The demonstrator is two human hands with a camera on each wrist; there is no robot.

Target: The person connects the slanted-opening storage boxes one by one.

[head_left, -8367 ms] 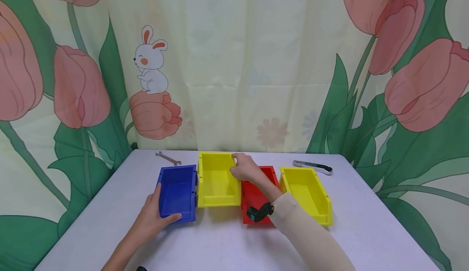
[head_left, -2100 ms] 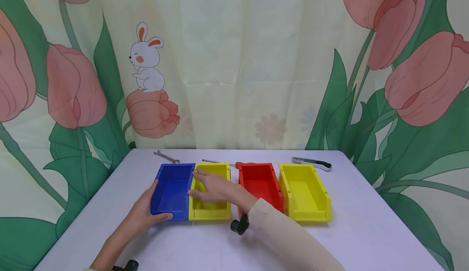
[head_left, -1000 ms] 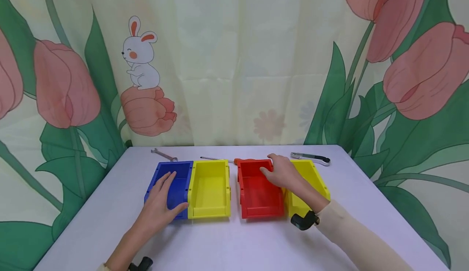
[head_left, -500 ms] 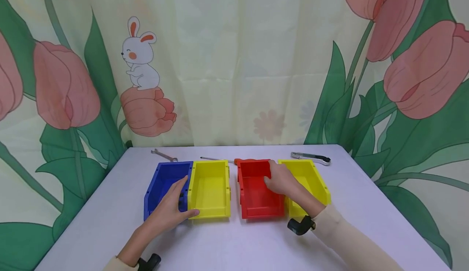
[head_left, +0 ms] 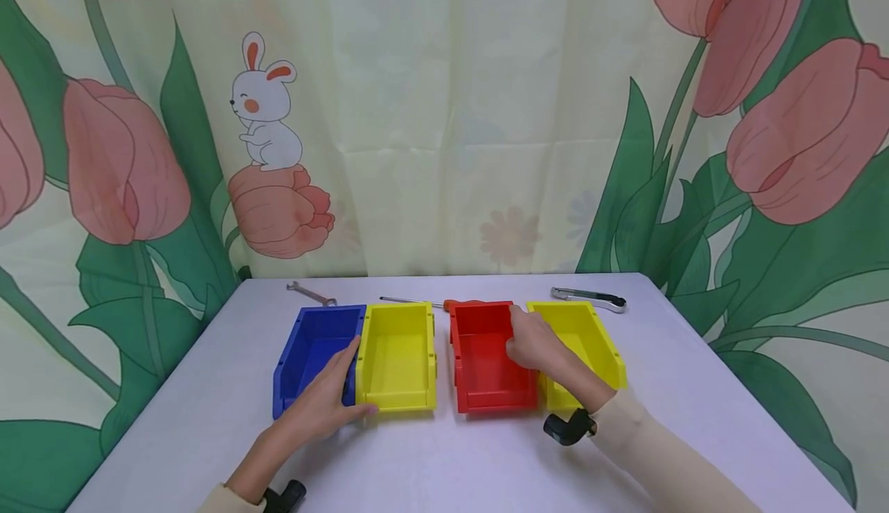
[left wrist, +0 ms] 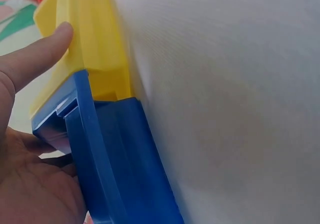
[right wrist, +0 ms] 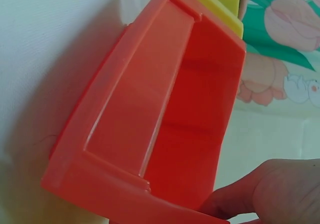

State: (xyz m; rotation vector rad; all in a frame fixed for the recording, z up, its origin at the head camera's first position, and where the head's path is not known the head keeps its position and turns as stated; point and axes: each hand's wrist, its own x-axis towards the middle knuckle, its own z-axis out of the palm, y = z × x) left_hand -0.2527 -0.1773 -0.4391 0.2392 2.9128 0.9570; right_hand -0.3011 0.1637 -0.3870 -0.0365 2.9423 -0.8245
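So a person's left hand is spreading over the seam between a blue rectangular plastic bin and a yellow plastic bin on its right. The fingers are reaching into the blue one by its right wall, fairly straight, and the thumb is lying out at the yellow one's near-left corner. It's looking more like steadying than gripping, tbh.

The right hand is pinching the right wall of a red plastic bin, over toward the far end, thumb on the inside. A second yellow plastic bin is sitting on the far right; can't tell if it's touching the red one.

Progress-wise, I'd say the left pair is sitting flush and looking done. The red one is standing apart from that pair with a gap showing, so the right half is looking unfinished to me.

Along the far edge of the white-covered table, a metal wrench, an orange-handled screwdriver and a silver tool with a dark handle are lying untouched.
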